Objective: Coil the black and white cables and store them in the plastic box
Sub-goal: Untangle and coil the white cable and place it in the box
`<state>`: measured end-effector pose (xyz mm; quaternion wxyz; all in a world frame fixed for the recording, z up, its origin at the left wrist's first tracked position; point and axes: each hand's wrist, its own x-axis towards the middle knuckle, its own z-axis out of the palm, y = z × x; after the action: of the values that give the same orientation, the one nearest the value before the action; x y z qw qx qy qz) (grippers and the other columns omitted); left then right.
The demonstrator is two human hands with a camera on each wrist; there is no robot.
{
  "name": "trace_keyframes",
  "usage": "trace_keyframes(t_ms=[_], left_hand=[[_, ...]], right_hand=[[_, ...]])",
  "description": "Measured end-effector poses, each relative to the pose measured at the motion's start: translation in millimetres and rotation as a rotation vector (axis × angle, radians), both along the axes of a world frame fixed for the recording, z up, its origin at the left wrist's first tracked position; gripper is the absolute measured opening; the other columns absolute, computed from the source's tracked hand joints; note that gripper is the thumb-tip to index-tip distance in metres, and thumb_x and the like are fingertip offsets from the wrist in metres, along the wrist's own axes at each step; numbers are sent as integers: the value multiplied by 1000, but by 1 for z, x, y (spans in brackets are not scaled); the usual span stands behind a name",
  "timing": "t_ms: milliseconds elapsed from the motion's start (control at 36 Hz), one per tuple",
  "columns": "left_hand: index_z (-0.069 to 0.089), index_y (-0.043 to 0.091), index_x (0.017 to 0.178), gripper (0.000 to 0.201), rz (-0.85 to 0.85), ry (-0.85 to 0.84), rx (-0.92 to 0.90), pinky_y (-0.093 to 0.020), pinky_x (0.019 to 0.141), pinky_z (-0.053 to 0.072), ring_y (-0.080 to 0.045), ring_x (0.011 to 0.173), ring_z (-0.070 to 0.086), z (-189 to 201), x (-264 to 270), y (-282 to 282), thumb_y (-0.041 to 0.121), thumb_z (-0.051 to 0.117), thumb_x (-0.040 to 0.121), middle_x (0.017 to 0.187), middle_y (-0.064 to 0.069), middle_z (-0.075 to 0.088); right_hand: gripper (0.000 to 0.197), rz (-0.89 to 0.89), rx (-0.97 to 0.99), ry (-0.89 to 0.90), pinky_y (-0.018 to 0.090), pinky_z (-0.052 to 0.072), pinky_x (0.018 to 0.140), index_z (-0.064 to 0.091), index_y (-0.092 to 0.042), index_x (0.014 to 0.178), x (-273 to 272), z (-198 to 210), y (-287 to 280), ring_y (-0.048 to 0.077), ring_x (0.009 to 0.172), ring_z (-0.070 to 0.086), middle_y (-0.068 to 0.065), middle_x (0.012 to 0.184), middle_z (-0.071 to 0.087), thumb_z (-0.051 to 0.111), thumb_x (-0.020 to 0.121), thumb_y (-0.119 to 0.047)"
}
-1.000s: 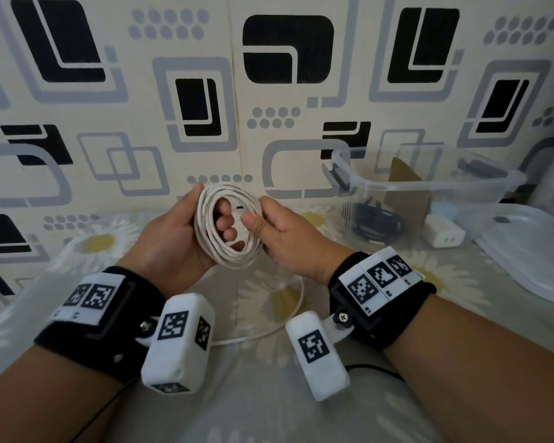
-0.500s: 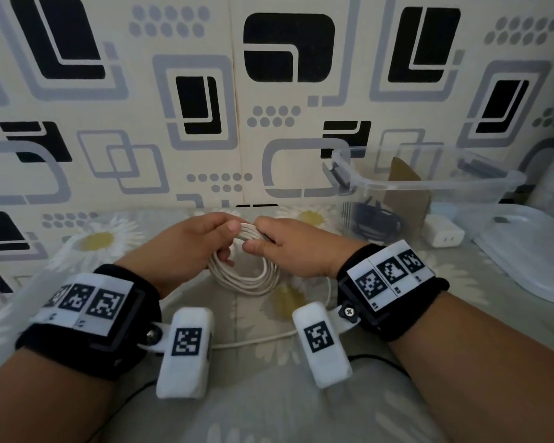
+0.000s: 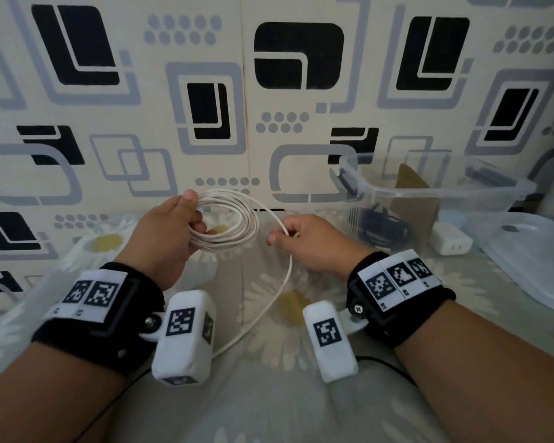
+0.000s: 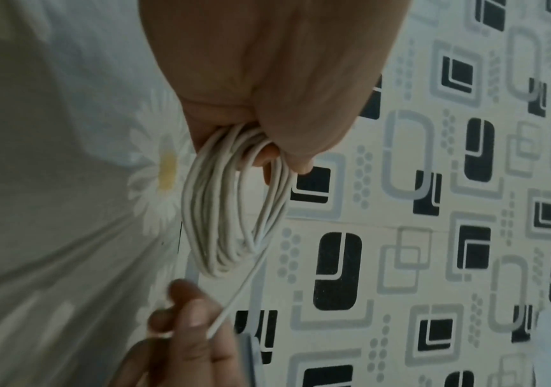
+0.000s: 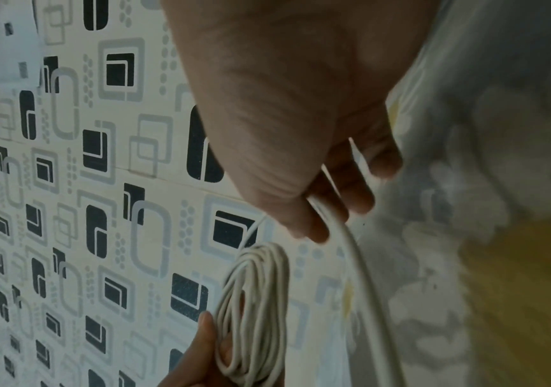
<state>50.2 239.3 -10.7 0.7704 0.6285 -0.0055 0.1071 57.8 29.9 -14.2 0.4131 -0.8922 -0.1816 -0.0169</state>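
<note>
My left hand [image 3: 186, 223] grips a coil of white cable [image 3: 234, 223] by its left side, several loops held above the bedsheet. In the left wrist view the coil [image 4: 231, 217] hangs from my curled fingers [image 4: 267, 157]. My right hand [image 3: 288, 238] pinches the loose strand [image 3: 283, 276] that leaves the coil and runs down between my wrists. The right wrist view shows that strand [image 5: 350, 243] passing under my thumb, with the coil [image 5: 254, 301] beyond. A black cable [image 3: 381, 227] lies coiled inside the clear plastic box [image 3: 445, 195] at the right.
A white charger block [image 3: 450, 243] sits at the box's front wall. The box lid [image 3: 534, 260] lies on the daisy-print sheet at far right. A piece of brown cardboard [image 3: 413, 203] stands in the box. A patterned wall rises close behind.
The hands, close together on the coil half a second ago, have parted. My left hand keeps the coil and my right hand has drawn the loose strand out to the right.
</note>
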Motion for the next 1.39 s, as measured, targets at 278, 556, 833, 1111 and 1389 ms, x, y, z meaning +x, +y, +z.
trace_keyframes(t_ms=[278,556,833,1111,1389], left_hand=[[56,15,85,27,-18,27,-292,-18,56,44,-8,53,40,5,3,5,27,39,104,64,3,37],[52,14,87,24,-80,36,-349,-20,52,47,-10,53,39,5,1,1,27,42,103,64,1,37],[47,13,85,23,-271,72,-290,-22,53,47,-11,56,39,4,-2,-3,26,41,103,66,0,36],[51,5,116,27,-355,111,-161,-21,53,46,-10,50,41,10,-3,13,25,40,101,62,2,40],[64,0,110,42,-425,84,10,-22,55,47,-12,56,39,7,-7,19,30,52,84,64,0,40]], right_hand=[[6,198,467,580,23,51,47,64,-10,81,2,-2,-7,11,51,61,7,67,64,67,86,-11],[22,-175,677,283,28,54,52,51,-14,90,11,-5,1,21,61,69,13,81,68,37,104,-24],[26,-296,883,64,32,56,61,53,-15,88,13,-3,1,20,62,68,12,78,68,34,105,-22],[25,-258,1032,87,30,58,64,54,-14,93,8,-2,7,16,60,63,9,78,66,33,105,-21],[25,-269,1221,224,27,52,59,55,-16,89,11,-2,8,13,56,54,6,72,63,36,105,-21]])
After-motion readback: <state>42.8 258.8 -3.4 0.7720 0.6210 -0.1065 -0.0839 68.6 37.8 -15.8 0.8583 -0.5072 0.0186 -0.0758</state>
